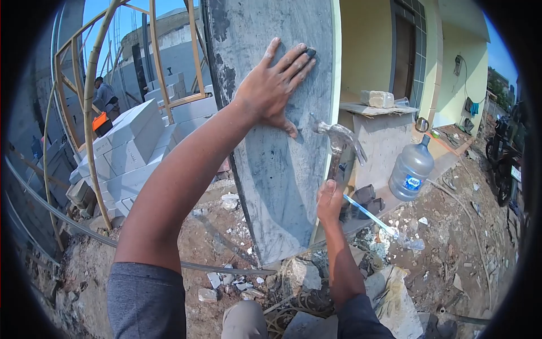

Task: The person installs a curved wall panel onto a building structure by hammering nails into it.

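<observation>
A tall grey panel [276, 186], scuffed and flecked with dark patches, stands upright in front of me. My left hand [276, 85] lies flat on its upper part, fingers spread, with a small dark piece [310, 52] at the fingertips. In my right hand [329, 202] a claw hammer [339, 138] is gripped by its handle, head up, close to the panel's right edge. A thin blue-and-white stick [370, 216] slants down to the right from beside this hand.
Pale blocks [132, 144] are stacked at left behind bamboo poles [90, 113]; a person [105, 96] is beyond them. A large water bottle [412, 169] stands at right near a ledge holding a brick [377, 99]. Rubble [305, 274] and a grey hose [226, 265] lie below the panel.
</observation>
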`<action>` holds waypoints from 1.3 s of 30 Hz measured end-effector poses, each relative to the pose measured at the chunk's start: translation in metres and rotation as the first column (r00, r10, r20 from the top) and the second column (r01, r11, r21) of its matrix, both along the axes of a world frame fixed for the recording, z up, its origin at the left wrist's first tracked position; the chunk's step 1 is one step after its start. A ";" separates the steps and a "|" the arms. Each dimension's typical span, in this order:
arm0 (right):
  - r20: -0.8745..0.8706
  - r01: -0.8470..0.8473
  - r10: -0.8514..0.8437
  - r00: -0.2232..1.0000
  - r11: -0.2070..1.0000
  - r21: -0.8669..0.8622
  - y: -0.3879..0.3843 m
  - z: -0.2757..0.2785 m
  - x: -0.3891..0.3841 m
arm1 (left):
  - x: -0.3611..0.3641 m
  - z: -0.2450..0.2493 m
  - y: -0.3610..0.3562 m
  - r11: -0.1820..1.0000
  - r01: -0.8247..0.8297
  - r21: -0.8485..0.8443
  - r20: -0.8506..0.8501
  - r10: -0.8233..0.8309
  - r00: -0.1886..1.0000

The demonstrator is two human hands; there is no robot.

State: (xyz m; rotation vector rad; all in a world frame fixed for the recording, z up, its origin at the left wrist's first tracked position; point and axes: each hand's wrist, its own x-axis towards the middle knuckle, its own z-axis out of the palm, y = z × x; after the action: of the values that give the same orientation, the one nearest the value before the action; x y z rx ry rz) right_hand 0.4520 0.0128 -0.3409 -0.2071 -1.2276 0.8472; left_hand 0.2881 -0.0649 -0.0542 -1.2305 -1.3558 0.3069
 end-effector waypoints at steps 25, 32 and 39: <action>-0.481 -0.103 0.356 0.801 0.874 0.476 -0.053 0.103 0.066 | -0.002 -0.014 0.004 0.997 0.067 -0.030 0.046 -0.065 0.997; 0.405 0.152 -0.159 0.900 0.987 0.051 -0.014 -0.036 -0.023 | 0.002 -0.012 -0.001 0.999 0.001 -0.042 0.016 -0.001 1.000; -0.224 0.031 0.013 0.974 0.981 0.193 -0.054 0.061 0.040 | -0.002 -0.013 0.001 0.998 0.056 -0.036 0.059 -0.054 0.997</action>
State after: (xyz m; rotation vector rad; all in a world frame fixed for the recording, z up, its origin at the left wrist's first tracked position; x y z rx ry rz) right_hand 0.4923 -0.0415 -0.2798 0.0421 -1.0875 0.7149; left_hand 0.2857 -0.0643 -0.0677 -1.3143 -1.3685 0.2606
